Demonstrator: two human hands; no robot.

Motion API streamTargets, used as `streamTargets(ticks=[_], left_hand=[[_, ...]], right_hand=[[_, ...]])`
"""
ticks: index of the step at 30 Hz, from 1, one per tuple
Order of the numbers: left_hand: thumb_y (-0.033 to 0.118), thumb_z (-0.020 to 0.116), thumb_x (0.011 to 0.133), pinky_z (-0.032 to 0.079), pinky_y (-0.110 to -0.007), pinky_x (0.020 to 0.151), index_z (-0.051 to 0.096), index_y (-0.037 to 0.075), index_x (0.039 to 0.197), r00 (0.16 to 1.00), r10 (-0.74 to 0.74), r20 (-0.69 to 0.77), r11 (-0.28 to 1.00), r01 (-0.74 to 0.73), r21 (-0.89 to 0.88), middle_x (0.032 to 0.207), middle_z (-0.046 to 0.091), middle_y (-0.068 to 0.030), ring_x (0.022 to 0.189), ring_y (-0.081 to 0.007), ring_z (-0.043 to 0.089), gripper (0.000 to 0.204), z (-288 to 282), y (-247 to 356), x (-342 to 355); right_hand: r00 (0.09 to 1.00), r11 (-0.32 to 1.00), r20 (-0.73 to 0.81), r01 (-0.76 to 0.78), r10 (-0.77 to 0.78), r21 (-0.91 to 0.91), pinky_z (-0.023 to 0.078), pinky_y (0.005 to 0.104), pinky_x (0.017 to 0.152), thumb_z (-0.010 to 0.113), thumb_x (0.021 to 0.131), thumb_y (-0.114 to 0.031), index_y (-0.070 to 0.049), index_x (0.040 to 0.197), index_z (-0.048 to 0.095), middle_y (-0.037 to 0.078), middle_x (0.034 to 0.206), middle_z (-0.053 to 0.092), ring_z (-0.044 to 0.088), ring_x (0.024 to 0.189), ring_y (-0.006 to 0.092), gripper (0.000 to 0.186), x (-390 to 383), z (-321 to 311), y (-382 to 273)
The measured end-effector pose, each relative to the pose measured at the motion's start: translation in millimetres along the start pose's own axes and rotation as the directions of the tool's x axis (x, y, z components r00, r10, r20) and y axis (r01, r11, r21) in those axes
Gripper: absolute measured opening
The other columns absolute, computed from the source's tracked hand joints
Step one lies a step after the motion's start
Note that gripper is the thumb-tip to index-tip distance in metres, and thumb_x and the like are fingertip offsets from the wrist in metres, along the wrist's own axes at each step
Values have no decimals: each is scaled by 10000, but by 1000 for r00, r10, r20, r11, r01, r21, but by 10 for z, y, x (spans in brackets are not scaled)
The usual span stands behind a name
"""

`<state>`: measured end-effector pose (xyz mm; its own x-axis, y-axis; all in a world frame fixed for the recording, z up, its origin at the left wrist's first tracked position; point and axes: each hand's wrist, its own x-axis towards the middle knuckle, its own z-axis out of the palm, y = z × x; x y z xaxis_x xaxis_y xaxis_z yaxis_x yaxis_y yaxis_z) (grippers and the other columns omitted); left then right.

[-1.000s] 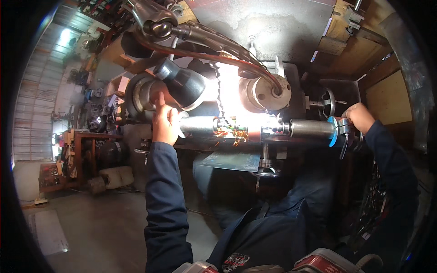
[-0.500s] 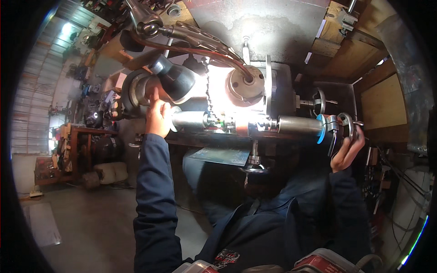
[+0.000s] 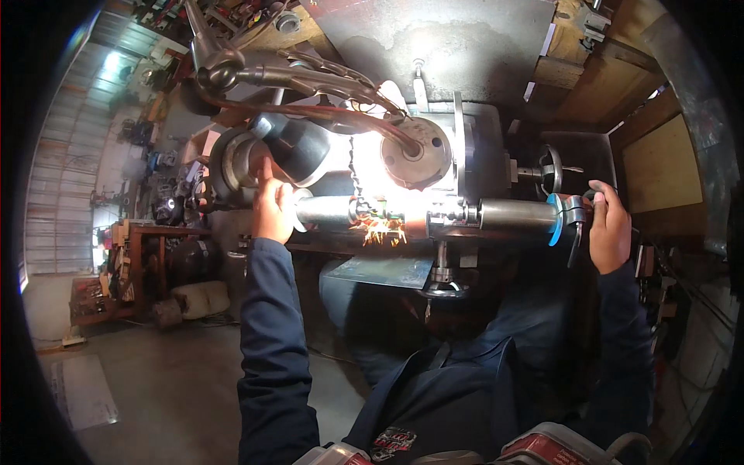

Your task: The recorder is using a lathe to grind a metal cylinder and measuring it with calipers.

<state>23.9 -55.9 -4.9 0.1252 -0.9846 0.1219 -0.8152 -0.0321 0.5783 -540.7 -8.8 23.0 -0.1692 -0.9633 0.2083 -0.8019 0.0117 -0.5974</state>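
Note:
My left hand (image 3: 274,208) is at the left end of a horizontal metal shaft assembly, beside a pale disc (image 3: 301,209). Its index finger points up against a round metal housing (image 3: 246,161); the other fingers curl around something hidden. At the opposite end, my right hand (image 3: 611,231) is closed on a handwheel (image 3: 590,203), which it mostly covers, close to a blue ring (image 3: 555,220). Between the two metal cylinders (image 3: 518,216), orange sparks (image 3: 381,230) spray downward below a brightly lit spot. The grinding wheel's exact contact is lost in glare.
A black lamp (image 3: 291,147) and a jointed metal arm (image 3: 310,77) with a hose overhang the machine. Another handwheel (image 3: 551,170) sits behind my right hand. A flat metal plate (image 3: 380,271) juts out above my lap. Shelving with parts (image 3: 136,263) stands at left.
A spray of sparks now shows beneath the bright spot. My right hand has shifted up and around the handwheel's outer side. The left hand keeps its place at the shaft's end.

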Motion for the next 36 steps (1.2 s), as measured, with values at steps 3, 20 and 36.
streamTargets(ticks=[3, 20, 36], left_hand=[[137, 533, 953, 358, -472, 1080, 536, 17, 952, 977, -184, 105, 959, 202, -198, 1534, 309, -221, 1372, -463, 342, 120, -31, 67, -6], [118, 522, 955, 345, -456, 1099, 533, 10, 920, 993, 110, -48, 992, -113, -55, 1519, 340, -221, 1375, -459, 340, 113, 96, -208, 28], [143, 509, 985, 502, -361, 749, 540, 23, 969, 998, -48, -49, 996, 51, 73, 893, 668, -146, 825, -233, 650, 124, -23, 138, -56]], right_hand=[[987, 994, 119, -107, 105, 13, 499, 405, 831, 450, 990, -148, 11, 1084, 638, 206, 1060, 674, 648, 974, 370, 263, 169, 1, 72], [539, 738, 803, 644, -254, -199, 523, 354, 646, 585, 732, -116, -17, 702, 693, 177, 749, 662, 641, 675, 312, 149, 849, 150, 792], [993, 995, 80, -90, 87, 36, 511, 374, 814, 464, 989, -140, 35, 1062, 638, 199, 989, 692, 676, 925, 329, 258, 91, 19, 8]])
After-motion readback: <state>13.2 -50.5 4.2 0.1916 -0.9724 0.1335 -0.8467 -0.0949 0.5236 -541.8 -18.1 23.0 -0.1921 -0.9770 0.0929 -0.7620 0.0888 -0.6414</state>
